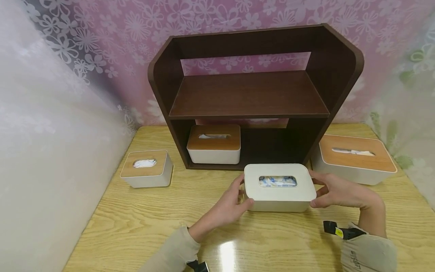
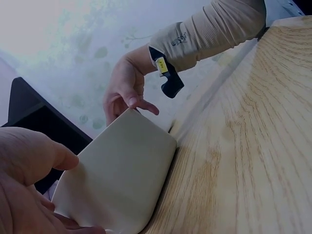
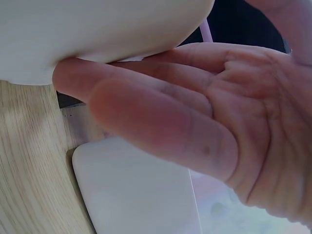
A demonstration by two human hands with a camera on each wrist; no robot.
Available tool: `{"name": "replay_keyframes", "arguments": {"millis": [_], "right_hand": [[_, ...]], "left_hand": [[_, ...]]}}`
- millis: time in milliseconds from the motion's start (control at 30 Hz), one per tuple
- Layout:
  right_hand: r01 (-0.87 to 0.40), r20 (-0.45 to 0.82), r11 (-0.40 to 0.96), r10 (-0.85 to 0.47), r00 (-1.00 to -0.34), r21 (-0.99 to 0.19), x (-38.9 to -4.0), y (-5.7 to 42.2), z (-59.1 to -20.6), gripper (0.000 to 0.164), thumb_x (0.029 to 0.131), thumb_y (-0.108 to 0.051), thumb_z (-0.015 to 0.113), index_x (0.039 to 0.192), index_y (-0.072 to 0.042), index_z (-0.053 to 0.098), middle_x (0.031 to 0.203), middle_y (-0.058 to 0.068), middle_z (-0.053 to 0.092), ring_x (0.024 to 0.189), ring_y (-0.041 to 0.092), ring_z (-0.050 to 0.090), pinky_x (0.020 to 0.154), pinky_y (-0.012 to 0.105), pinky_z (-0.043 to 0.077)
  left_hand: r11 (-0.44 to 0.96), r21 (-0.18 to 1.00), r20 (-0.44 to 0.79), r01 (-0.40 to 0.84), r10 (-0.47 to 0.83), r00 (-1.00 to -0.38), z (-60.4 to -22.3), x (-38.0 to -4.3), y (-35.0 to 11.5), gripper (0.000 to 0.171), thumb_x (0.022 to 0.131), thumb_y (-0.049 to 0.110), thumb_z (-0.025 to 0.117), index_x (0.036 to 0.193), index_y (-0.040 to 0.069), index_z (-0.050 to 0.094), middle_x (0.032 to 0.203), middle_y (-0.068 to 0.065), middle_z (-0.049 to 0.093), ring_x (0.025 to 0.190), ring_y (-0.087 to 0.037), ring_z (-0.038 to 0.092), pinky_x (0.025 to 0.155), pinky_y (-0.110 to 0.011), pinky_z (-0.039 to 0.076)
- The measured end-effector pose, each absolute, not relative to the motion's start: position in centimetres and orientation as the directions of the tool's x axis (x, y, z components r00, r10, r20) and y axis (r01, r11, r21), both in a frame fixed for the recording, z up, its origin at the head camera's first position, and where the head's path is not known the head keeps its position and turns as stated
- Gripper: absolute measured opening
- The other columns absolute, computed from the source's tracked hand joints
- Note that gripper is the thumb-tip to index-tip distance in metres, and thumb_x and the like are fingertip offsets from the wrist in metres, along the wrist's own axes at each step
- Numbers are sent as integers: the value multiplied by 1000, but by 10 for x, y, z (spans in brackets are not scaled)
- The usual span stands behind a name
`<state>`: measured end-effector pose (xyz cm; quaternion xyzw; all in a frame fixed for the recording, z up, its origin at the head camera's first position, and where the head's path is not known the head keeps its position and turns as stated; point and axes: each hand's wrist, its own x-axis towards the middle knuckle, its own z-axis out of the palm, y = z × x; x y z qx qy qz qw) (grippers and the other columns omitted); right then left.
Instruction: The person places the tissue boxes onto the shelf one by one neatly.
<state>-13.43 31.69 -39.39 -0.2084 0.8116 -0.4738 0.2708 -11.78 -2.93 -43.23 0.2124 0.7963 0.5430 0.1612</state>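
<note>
A white tissue box (image 1: 278,206) with a white lid is between my two hands, in front of the shelf's lower right part. Patterned blue-and-white tissue (image 1: 278,181) shows through its oval slot. My left hand (image 1: 231,204) grips the left end, its thumb at the near corner. At the opposite end my right hand (image 1: 334,190) holds the box, thumb by the near right corner and fingers along the side. From the left wrist, the plain front wall of the box (image 2: 119,165) shows close over the wood. In the right wrist view, fingertips (image 3: 73,78) press against the box's lower side.
The dark brown two-tier shelf (image 1: 249,94) stands at the back. A wood-lidded tissue box (image 1: 214,155) sits in its lower left. A small wood-topped box (image 1: 149,180) is at left, a larger one (image 1: 357,155) at right. All stand around the wooden table (image 1: 136,226).
</note>
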Motion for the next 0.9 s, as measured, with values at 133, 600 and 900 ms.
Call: {"name": "replay_keyframes", "arguments": {"millis": [133,600,900], "right_hand": [[-103,-228,474,-588,-776,-874,-135,317,-393,96,87,-9,75,157,3,11,142,36,39,97,24,70,74,30,57],[-157,-173,559,-492,-853,-814,-136,315,-392,105,81,-17,82,157,3,13,148,36,36,108,33,67,74,29,58],[-175,-142,563,-475,-869,-807,-139,313,-395,105,81,-19,83,157,3,13,142,34,45,109,34,67,75,28,58]], "left_hand": [[320,932,-15,170,502,-865,-431,-118,-29,80,97,18,62,160,12,12,158,-9,31,127,-29,50,98,-44,48],[244,956,9,164,533,-846,-434,-121,-30,85,95,13,62,161,19,8,160,-11,27,139,-33,39,110,-50,38],[194,972,0,136,573,-819,-441,-130,-37,94,95,18,64,161,25,-2,166,-4,7,147,-32,25,116,-48,28]]}}
